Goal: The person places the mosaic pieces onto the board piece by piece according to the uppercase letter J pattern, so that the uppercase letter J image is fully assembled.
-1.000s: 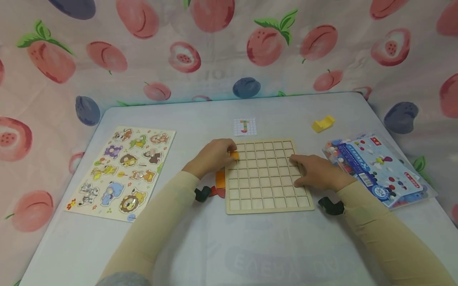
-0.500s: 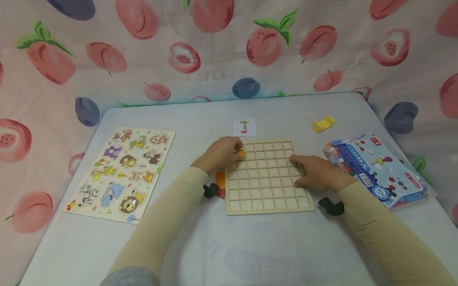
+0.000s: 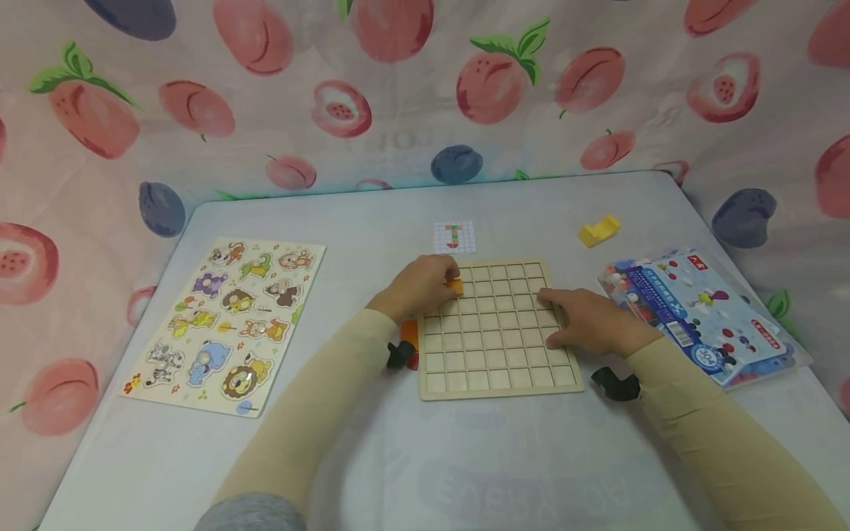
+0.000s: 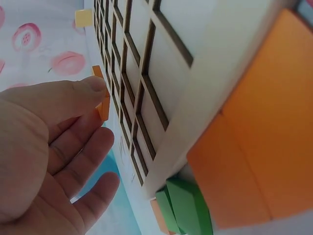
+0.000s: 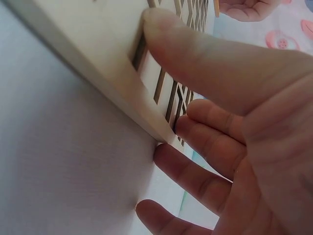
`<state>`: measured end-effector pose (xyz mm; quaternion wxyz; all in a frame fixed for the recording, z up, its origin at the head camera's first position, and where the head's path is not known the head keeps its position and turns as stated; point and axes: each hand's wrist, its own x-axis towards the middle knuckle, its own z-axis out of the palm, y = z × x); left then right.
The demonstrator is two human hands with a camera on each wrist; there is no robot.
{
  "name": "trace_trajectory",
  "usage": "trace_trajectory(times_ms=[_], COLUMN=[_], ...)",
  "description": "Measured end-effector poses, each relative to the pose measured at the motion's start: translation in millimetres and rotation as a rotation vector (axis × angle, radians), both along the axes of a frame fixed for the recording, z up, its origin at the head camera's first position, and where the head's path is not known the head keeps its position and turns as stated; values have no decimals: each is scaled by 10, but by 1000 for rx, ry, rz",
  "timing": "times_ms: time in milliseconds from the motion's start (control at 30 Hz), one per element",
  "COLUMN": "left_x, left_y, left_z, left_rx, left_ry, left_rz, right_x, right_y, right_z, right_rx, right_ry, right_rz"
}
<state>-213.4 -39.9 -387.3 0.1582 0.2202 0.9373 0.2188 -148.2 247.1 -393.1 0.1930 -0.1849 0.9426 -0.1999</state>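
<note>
Between its thumb and fingers my left hand pinches a small orange block, held over the upper left of a wooden grid board. The same block is edge-on in the left wrist view. My right hand rests at the board's right side; in the right wrist view its thumb lies on the frame and the fingers are extended along the edge. Left of the board lie larger orange blocks, green blocks and a red piece, partly hidden by the left arm in the head view.
A gridded card with a coloured shape lies behind the board. An animal puzzle board is at left. On the right are a yellow block and a blue-labelled plastic box. A fruit-print cloth hangs behind the table.
My left hand has moved right with the orange block, from the board's left edge farther over the grid. My right hand and the board have stayed in place.
</note>
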Motion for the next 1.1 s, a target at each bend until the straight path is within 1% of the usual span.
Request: trace_trajectory(times_ms=[200,400,633,1100], left_x=[-4,-26,-50,-59], left_y=[52,109,143,154], left_z=[-20,-34,-69,-116], left_rx=[-6,-20,-29,-13], left_ry=[-9,0,-6,26], left_rz=[-3,-40,-26,-50], right_x=[6,9,16,15], right_y=[4,12,9,8], right_z=[2,3,2,-1], right_rx=[6,8,5,-6], right_ry=[-4,1,7,10], right_rz=[-12,-17,-9,-1])
